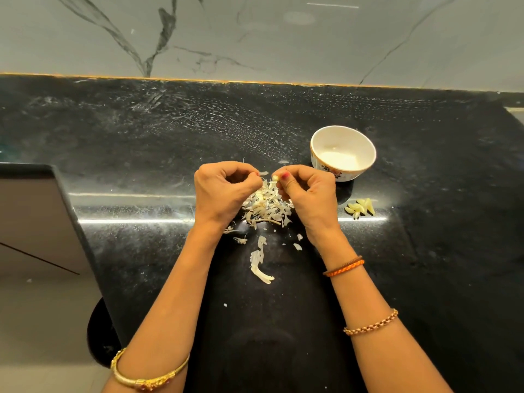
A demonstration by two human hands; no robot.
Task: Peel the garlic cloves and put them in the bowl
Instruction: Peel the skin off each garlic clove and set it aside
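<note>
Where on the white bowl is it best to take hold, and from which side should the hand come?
Take the bowl by its near rim, the right hand coming from above: it stands upright and open, its wall flares outward, and the peeled cloves lie apart on the counter.

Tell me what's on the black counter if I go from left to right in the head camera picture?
Left hand → pile of garlic skins → right hand, pinching a garlic clove → white bowl → little heap of peeled cloves.
</note>
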